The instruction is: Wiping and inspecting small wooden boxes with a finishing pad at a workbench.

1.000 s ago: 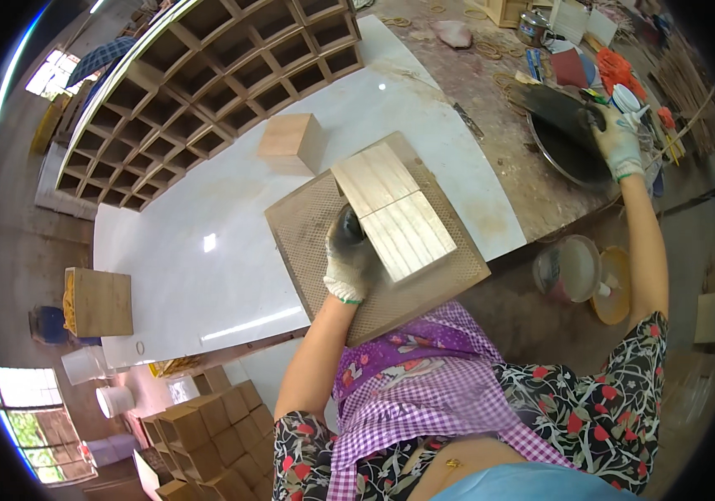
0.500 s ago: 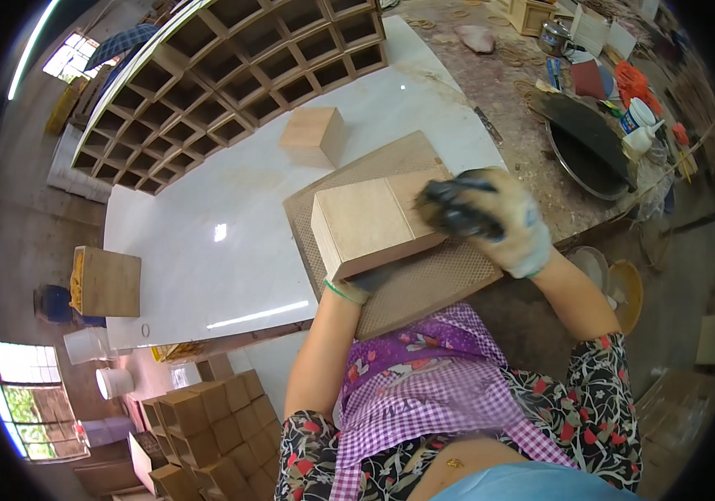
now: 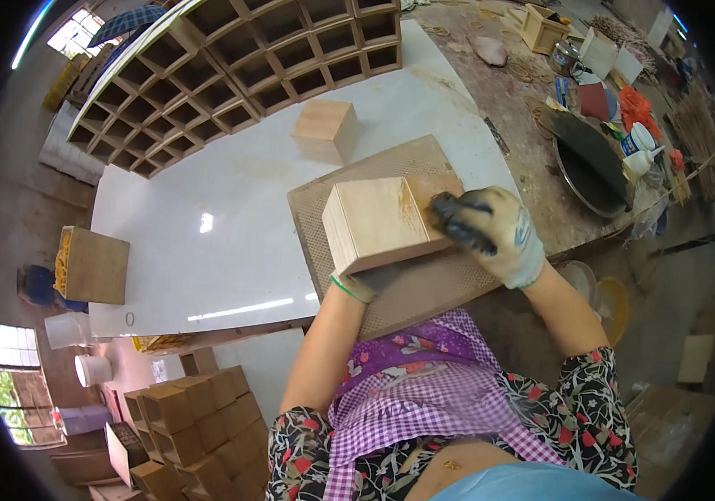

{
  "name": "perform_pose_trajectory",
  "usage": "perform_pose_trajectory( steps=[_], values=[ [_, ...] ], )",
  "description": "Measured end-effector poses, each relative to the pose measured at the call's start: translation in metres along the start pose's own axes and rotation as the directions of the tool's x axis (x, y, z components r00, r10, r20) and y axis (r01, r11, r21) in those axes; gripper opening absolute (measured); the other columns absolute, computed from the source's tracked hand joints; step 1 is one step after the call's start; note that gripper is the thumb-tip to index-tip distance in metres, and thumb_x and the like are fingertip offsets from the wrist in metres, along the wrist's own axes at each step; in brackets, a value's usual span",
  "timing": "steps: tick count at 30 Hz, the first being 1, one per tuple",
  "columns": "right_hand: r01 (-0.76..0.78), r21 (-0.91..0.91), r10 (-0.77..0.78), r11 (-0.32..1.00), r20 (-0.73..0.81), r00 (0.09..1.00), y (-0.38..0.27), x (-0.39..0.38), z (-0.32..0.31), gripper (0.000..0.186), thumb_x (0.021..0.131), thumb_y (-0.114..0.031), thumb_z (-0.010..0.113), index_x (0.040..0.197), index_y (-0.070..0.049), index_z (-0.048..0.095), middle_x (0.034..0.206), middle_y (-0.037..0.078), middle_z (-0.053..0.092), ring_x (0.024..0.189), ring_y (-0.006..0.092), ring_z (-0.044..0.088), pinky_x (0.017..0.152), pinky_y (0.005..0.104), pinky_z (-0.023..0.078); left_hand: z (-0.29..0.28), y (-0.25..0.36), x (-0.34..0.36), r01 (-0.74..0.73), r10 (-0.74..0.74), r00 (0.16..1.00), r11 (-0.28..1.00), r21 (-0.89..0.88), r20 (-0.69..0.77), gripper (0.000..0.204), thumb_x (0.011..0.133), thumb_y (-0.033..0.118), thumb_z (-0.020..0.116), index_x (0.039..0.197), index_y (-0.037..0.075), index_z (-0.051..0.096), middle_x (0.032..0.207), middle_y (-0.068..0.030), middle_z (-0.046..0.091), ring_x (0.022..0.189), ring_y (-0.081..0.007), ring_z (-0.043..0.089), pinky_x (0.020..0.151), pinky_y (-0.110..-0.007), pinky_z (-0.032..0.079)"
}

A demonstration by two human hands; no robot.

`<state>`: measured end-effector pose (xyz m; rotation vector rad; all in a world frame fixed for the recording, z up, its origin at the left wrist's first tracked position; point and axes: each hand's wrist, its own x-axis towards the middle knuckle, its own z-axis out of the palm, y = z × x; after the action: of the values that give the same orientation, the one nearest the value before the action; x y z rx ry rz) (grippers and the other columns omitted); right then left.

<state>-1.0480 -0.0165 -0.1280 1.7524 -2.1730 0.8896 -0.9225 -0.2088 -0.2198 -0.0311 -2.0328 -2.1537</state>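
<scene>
Two pale wooden boxes [image 3: 374, 217], side by side, rest on the perforated mat [image 3: 408, 309]. The right one's top is partly brown, with a streak by the seam. My gloved left hand [image 3: 360, 282] grips them along the near lower side, its fingers mostly hidden in shadow. My gloved right hand [image 3: 491, 234] presses on the right box's top, its blackened fingers closed round a dark item too indistinct to name.
A cubby grid [image 3: 240, 75] and loose cube [image 3: 317, 132] sit on the white board [image 3: 190, 267]. At right lie a black basin [image 3: 591, 184], bottles [image 3: 641, 159] and tools. A box with yellow contents [image 3: 94, 263] stands left; stacked boxes [image 3: 190, 426] lie below.
My right hand came from the black basin onto the boxes. The boxes turned, their long side now facing me. Brown colour has appeared on the right box's top.
</scene>
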Motion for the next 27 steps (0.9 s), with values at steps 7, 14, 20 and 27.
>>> perform_pose_trajectory(
  steps=[7, 14, 20, 27],
  values=[
    [-0.026, -0.077, 0.020, 0.997, -0.079, 0.997, 0.017, 0.056, 0.016, 0.034, 0.080, -0.017, 0.070, 0.113, -0.008, 0.065, 0.095, 0.015, 0.062, 0.087, 0.0339, 0.061, 0.079, 0.0426, 0.050, -0.003, -0.013, -0.008, -0.121, 0.134, 0.991, 0.943, 0.309, -0.023, 0.040, 0.098, 0.013, 0.053, 0.137, 0.008, 0.045, 0.133, -0.0092, 0.055, 0.118, -0.0199, 0.057, 0.101, -0.035, 0.049],
    [-0.127, -0.021, 0.127, 0.992, -0.031, 0.991, -0.003, 0.002, 0.002, 0.038, 0.072, -0.013, 0.074, 0.109, -0.009, 0.067, 0.101, 0.014, 0.063, 0.092, 0.0333, 0.062, 0.081, 0.0424, 0.051, 0.001, -0.008, -0.004, 0.052, -0.077, 0.997, 0.778, -0.626, -0.013, 0.043, 0.105, 0.023, 0.037, 0.144, 0.006, 0.035, 0.141, -0.0142, 0.047, 0.126, -0.0258, 0.052, 0.105, -0.041, 0.048],
    [0.165, -0.114, -0.152, 0.980, 0.112, 0.982, -0.043, 0.066, 0.013, 0.041, 0.077, -0.027, 0.073, 0.115, -0.014, 0.064, 0.106, 0.011, 0.065, 0.097, 0.0301, 0.064, 0.086, 0.0416, 0.052, 0.006, 0.005, -0.002, 0.071, -0.129, 0.990, 0.785, -0.616, -0.051, 0.048, 0.096, 0.023, 0.059, 0.138, 0.007, 0.041, 0.134, -0.0105, 0.051, 0.116, -0.0217, 0.057, 0.097, -0.039, 0.054],
    [0.008, 0.014, -0.007, 1.000, -0.069, 0.998, -0.033, 0.054, 0.024, 0.034, 0.079, -0.017, 0.072, 0.111, -0.011, 0.066, 0.099, 0.014, 0.064, 0.090, 0.0345, 0.062, 0.078, 0.0434, 0.051, 0.000, -0.017, -0.003, -0.121, 0.118, 0.974, 0.993, -0.001, -0.191, 0.044, 0.099, 0.023, 0.053, 0.139, 0.009, 0.040, 0.134, -0.0075, 0.052, 0.118, -0.0211, 0.055, 0.102, -0.037, 0.048]
  ],
)
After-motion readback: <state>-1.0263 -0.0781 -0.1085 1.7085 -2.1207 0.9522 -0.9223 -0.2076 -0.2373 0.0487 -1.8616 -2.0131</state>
